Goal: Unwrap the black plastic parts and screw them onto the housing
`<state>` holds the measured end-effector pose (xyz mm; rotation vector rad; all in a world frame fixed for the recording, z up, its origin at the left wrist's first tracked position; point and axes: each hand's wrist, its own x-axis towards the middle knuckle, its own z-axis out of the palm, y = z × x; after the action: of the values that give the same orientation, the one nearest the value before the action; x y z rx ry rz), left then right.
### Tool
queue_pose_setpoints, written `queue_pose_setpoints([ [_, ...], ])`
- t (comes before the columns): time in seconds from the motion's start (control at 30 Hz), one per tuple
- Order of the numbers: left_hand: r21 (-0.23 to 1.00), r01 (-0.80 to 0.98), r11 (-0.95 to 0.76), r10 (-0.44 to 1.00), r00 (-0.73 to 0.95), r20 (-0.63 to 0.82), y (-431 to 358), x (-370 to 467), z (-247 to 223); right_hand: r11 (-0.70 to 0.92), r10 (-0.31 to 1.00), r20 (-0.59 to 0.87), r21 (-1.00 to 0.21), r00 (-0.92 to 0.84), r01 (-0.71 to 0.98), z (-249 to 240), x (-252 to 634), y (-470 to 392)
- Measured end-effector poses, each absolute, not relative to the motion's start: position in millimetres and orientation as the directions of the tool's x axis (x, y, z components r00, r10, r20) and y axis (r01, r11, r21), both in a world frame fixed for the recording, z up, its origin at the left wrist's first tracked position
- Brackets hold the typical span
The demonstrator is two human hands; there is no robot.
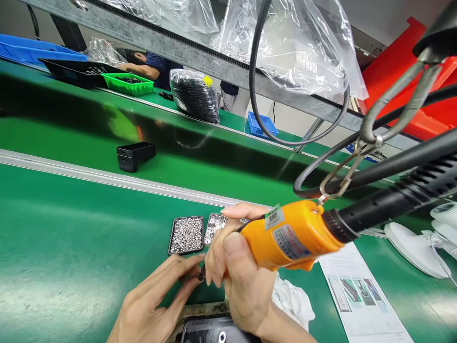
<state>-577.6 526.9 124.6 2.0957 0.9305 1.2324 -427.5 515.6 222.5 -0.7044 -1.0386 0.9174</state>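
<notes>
My right hand (237,271) is wrapped round an orange electric screwdriver (296,233), held tilted with its tip toward my left. My left hand (153,297) pinches its thumb and fingertips together close to the screwdriver's tip. A small dark piece (200,275) shows at those fingertips; whether it is a screw or part of the bit, I cannot tell. Below both hands lies a glossy black part (200,329) in a holder, with a small white ring (222,337) on it. A black tray of small metal hardware (186,234) and a second tray (213,226), partly hidden by my right hand, stand beyond.
A cable hangs from a metal clip (382,119) above the screwdriver. White cloth (291,300) and a printed sheet (360,295) lie to the right, near a white fan (417,250). A black housing (134,156) sits on the green belt (71,138). Another person works beyond.
</notes>
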Motion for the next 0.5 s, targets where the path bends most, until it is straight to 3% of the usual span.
queue_pose_setpoints([
  [0.17, 0.767, 0.281, -0.577, 0.804, 0.359, 0.473, 528.7, -580.5, 120.9, 0.430, 0.902, 0.373, -0.815, 0.217, -0.388, 224.0, -426.1, 519.8],
  [0.5, 0.779, 0.213, -0.590, 0.770, 0.439, 0.463, 534.8, -579.5, 126.7, 0.418, 0.907, 0.355, -0.825, 0.226, -0.381, 221.5, -426.7, 519.0],
])
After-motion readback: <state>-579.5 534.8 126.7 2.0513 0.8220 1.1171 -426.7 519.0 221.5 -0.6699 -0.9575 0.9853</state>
